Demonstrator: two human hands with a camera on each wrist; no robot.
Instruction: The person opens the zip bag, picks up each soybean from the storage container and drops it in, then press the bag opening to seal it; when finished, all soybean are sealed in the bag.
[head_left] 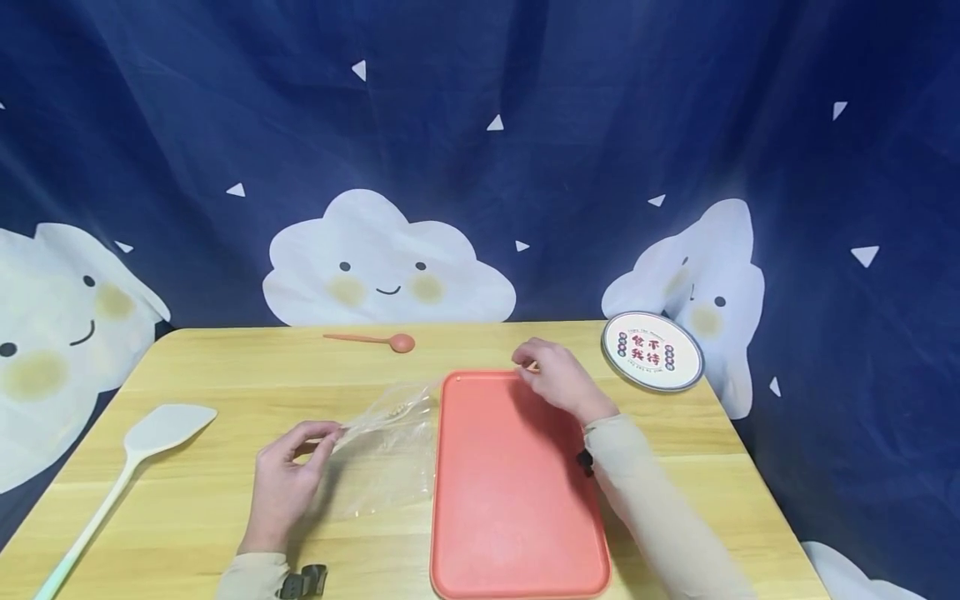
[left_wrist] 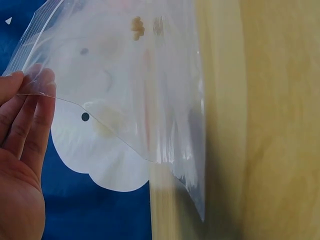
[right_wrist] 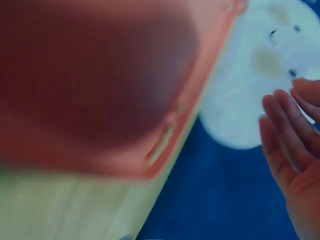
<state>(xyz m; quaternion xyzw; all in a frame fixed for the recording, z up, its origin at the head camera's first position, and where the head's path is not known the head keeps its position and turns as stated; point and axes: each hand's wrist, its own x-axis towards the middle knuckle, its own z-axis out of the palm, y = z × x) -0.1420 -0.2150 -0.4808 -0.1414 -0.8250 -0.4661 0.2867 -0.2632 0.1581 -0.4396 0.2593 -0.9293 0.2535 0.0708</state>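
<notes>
My left hand [head_left: 288,467] pinches the upper edge of a clear zip bag [head_left: 390,458] between thumb and fingers, left of the red tray. In the left wrist view the bag [left_wrist: 175,100] spreads from the fingertips down toward the table, and small tan pieces [left_wrist: 136,28] show through the film. Over the far right part of the red tray [head_left: 510,500] hovers my right hand [head_left: 562,379], fingers loosely bent. The right wrist view has that hand [right_wrist: 295,150] with nothing in it, apart from the tray's rim [right_wrist: 192,102].
A small red spoon [head_left: 402,342] lies near the table's back edge. An oval plate with red characters [head_left: 652,350] sits at the back right corner. On the left lies a white spatula [head_left: 168,427] with a pale green handle end. Behind the table hangs a blue cloud-patterned curtain [head_left: 570,183].
</notes>
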